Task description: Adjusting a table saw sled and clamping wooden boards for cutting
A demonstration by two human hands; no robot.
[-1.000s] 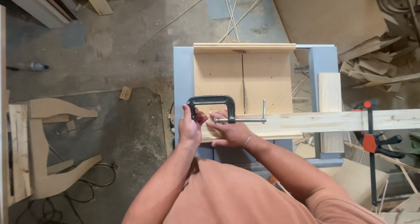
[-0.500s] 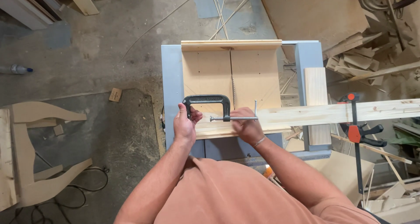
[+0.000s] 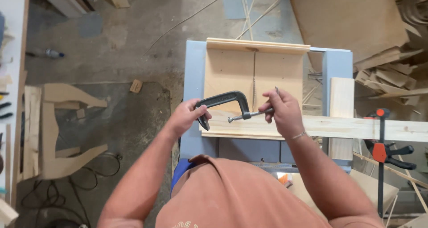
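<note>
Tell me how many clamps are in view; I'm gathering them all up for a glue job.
2. A dark C-clamp is held in both hands over the wooden sled on the saw table. An orange-and-black bar clamp grips the long board at the right. Others may be hidden in the scrap piles.

Dark metal C-clamp (image 3: 225, 102), tilted, screw (image 3: 247, 116) wound partly out, above pale wooden board (image 3: 356, 127)

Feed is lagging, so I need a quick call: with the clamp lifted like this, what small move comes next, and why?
Probably lower the dark metal C-clamp back over the near edge of the long pale wooden board, then turn the screw. The left hand holds its frame above the wood, the right hand pinches the threaded screw, and the jaw gap looks open, gripping nothing.
</note>
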